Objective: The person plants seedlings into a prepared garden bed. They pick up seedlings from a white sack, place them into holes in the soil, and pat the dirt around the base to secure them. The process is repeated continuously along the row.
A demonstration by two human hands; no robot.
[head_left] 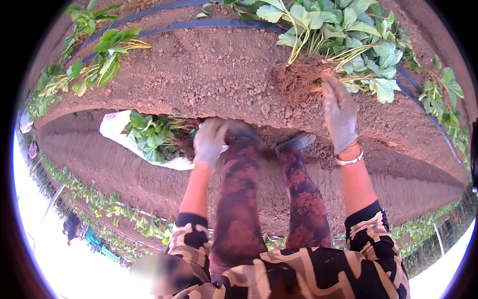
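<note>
My right hand (338, 109), in a white glove, pinches the crowns of a bundle of leafy plants (373, 60) with reddish bare roots (298, 82), lying on the soil ridge (199, 74). My left hand (209, 139), also gloved and slightly blurred, is curled at the right end of an open white bag (114, 124) of similar plants (147, 134) in the furrow. What its fingers hold is hidden. My legs and feet are between my two hands.
Black drip lines (224, 24) run along the ridge beside planted seedlings (104, 55). Another row of plants (124, 214) lies past the furrow. At the lower left are a person (72, 226) and green objects (97, 241) that I cannot make out.
</note>
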